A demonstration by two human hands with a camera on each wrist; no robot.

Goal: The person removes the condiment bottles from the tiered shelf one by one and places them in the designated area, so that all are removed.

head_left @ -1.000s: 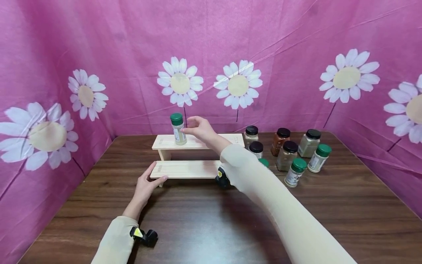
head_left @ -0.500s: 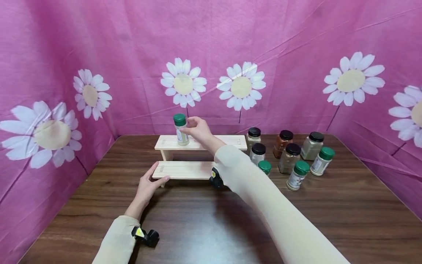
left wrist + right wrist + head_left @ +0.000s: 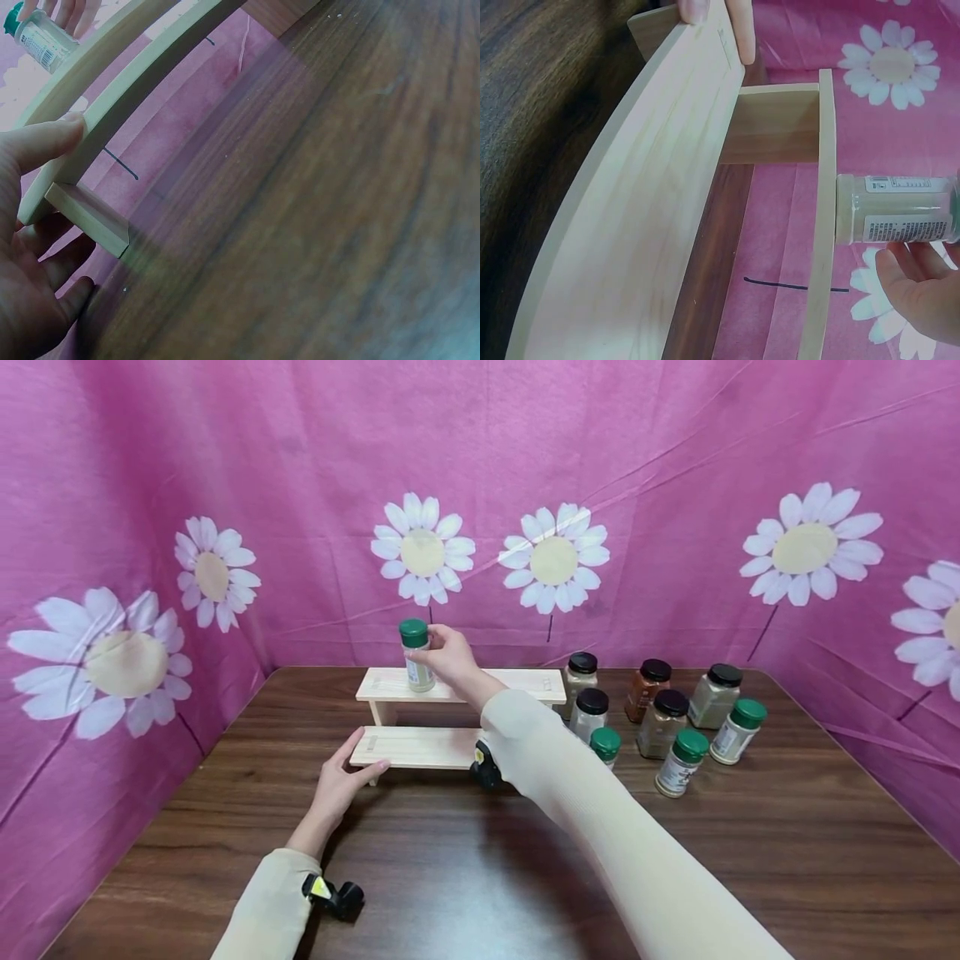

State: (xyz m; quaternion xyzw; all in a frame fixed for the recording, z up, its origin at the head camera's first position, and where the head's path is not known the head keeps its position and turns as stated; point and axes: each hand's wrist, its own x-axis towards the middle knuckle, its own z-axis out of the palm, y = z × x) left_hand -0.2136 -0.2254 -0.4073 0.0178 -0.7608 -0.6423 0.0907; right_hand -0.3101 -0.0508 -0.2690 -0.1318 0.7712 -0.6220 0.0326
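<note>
A two-step wooden rack stands on the table. At its left end my left hand grips the lower board, with the thumb on the front edge and the other fingers around the end. On the upper board, towards the left, a green-capped spice jar stands upright. My right hand holds this jar from its right side, between thumb and fingers. In the right wrist view the jar's base meets the upper board, and its printed labels show.
Right of the rack stand several more spice jars, some black-capped, some green-capped. My right forearm partly hides one green-capped jar. Behind the brown wooden table hangs a pink cloth with daisies.
The head view has shifted slightly, so everything sits a little further right in it. Both hands keep their places on the rack and the jar.
</note>
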